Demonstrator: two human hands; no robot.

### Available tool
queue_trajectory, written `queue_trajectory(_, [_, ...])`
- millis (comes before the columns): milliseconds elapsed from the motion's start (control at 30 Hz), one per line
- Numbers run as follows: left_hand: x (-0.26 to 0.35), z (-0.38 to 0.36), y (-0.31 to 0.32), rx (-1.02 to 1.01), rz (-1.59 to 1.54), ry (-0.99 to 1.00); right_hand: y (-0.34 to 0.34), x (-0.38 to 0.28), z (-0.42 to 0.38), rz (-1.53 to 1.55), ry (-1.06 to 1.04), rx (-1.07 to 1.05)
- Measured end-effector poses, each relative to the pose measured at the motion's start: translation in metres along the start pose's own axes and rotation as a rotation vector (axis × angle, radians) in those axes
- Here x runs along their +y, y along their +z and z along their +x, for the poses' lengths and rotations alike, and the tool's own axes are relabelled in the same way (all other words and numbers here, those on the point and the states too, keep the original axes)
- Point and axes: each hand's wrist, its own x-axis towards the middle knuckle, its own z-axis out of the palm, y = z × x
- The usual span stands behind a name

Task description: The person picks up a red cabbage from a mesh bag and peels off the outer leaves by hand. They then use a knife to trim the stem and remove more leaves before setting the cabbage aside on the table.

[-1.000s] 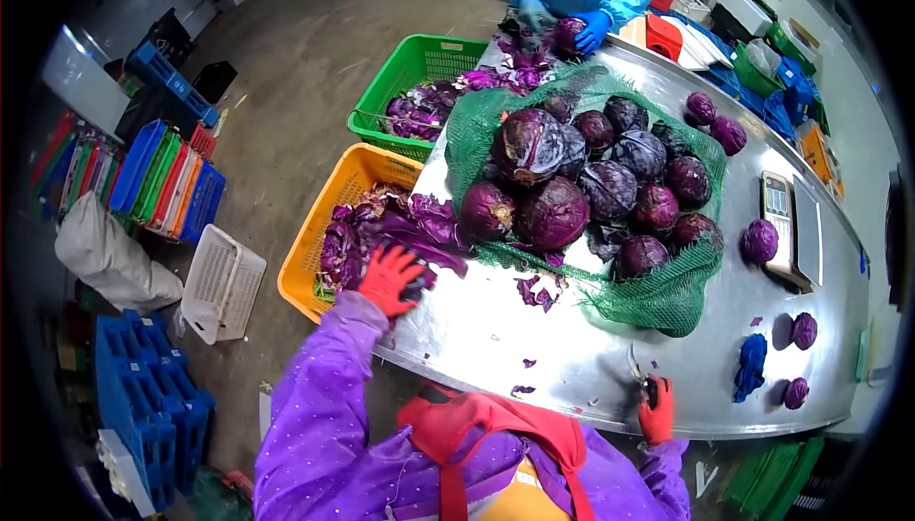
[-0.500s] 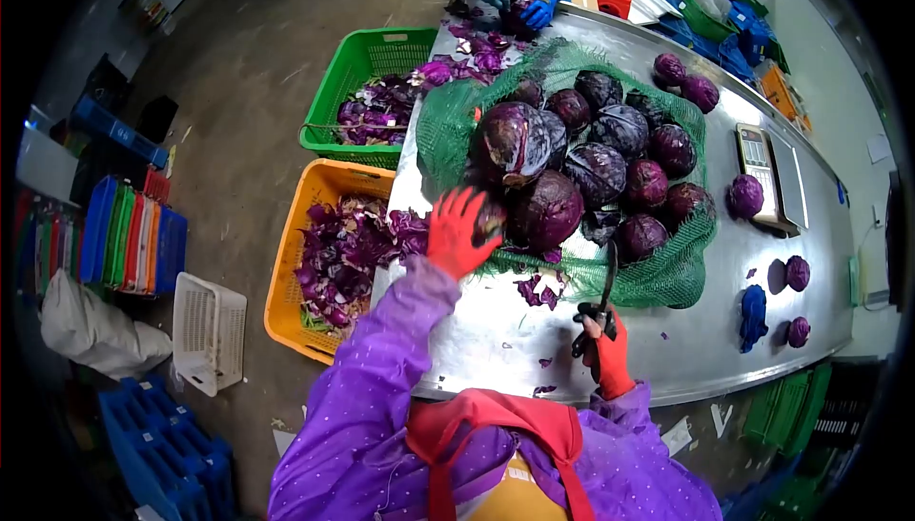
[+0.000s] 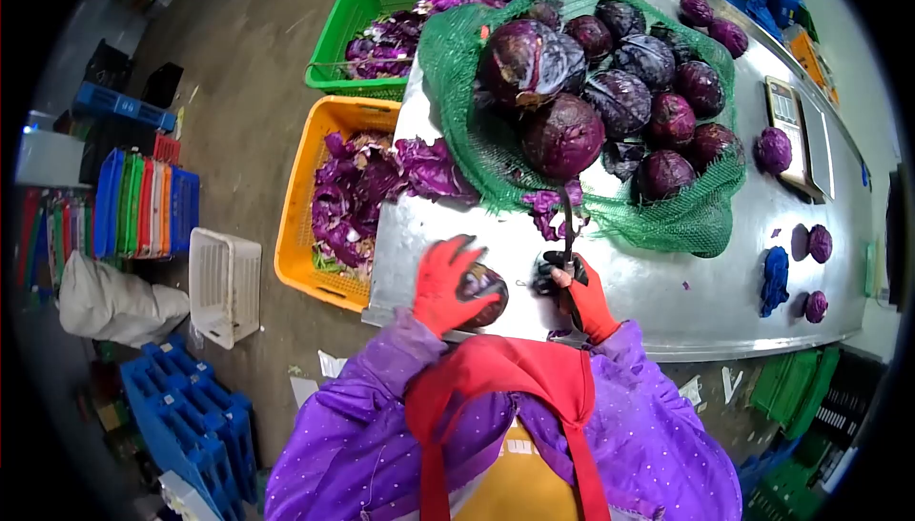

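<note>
My left hand (image 3: 448, 285), in a red glove with dark fingertips, is curled round the left side of a small red cabbage (image 3: 488, 294) near the table's front edge. My right hand (image 3: 583, 294), gloved alike, grips a knife (image 3: 569, 227) by its handle, the dark blade pointing away from me. Beyond both hands lies a green mesh bag (image 3: 667, 233), spread open beneath a heap of red cabbages (image 3: 562, 137). Torn purple leaves (image 3: 548, 211) lie by the blade tip.
An orange crate (image 3: 294, 252) and a green crate (image 3: 334, 41), both holding trimmed leaves, stand left of the metal table (image 3: 443, 227). On its right side are a scale (image 3: 799, 135), loose cabbages (image 3: 773, 150) and a blue cloth (image 3: 774, 280). A white basket (image 3: 225, 287) stands on the floor.
My left hand has moved from beside the heap toward me and now has a small cabbage. My right hand has shifted slightly left with the knife. The view has tilted downward.
</note>
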Motion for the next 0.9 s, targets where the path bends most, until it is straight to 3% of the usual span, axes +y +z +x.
queue_trajectory(33, [-0.006, -0.009, -0.012, 0.096, -0.005, -0.062, -0.001, 0.014, -0.001, 0.029, -0.005, -0.039])
queue_trajectory(67, [-0.026, -0.027, -0.013, 0.152, -0.098, -0.246, -0.002, 0.015, -0.005, 0.007, 0.064, -0.038])
queue_trajectory(133, [-0.062, -0.062, 0.007, 0.164, -0.543, -0.46, -0.007, 0.026, -0.007, -0.1, 0.093, -0.032])
queue_trajectory(200, [-0.054, -0.075, 0.02, 0.218, -0.763, -0.535, 0.003, 0.024, -0.007, -0.169, 0.091, -0.041])
queue_trajectory(333, [-0.031, -0.049, 0.005, 0.087, -0.606, -0.23, 0.03, 0.024, 0.006, -0.171, 0.041, -0.187])
queue_trajectory(400, [-0.023, -0.034, -0.006, -0.027, -0.267, -0.031, 0.035, 0.029, 0.022, -0.235, -0.008, -0.209])
queue_trajectory(467, [-0.013, -0.028, -0.01, -0.043, -0.178, 0.043, 0.038, 0.029, 0.031, -0.352, -0.123, -0.204])
queue_trajectory(567, [-0.018, -0.056, 0.02, 0.183, -0.544, -0.182, 0.042, 0.029, 0.025, -0.487, -0.073, -0.207])
queue_trajectory(600, [-0.017, -0.057, 0.036, 0.264, -0.878, -0.229, 0.045, 0.025, 0.019, -0.517, -0.003, -0.192])
queue_trajectory(700, [-0.005, -0.052, 0.056, 0.353, -0.89, -0.278, 0.047, 0.022, 0.007, -0.75, -0.171, -0.157])
queue_trajectory(733, [-0.007, -0.052, 0.055, 0.334, -0.8, -0.318, 0.046, 0.019, 0.004, -0.737, -0.15, -0.157])
queue_trajectory(833, [-0.012, -0.047, 0.048, 0.401, -1.031, -0.36, 0.05, 0.008, -0.005, -0.73, -0.086, -0.142])
queue_trajectory(900, [-0.016, -0.045, 0.04, 0.449, -1.04, -0.419, 0.058, 0.016, -0.002, -0.757, -0.228, -0.184])
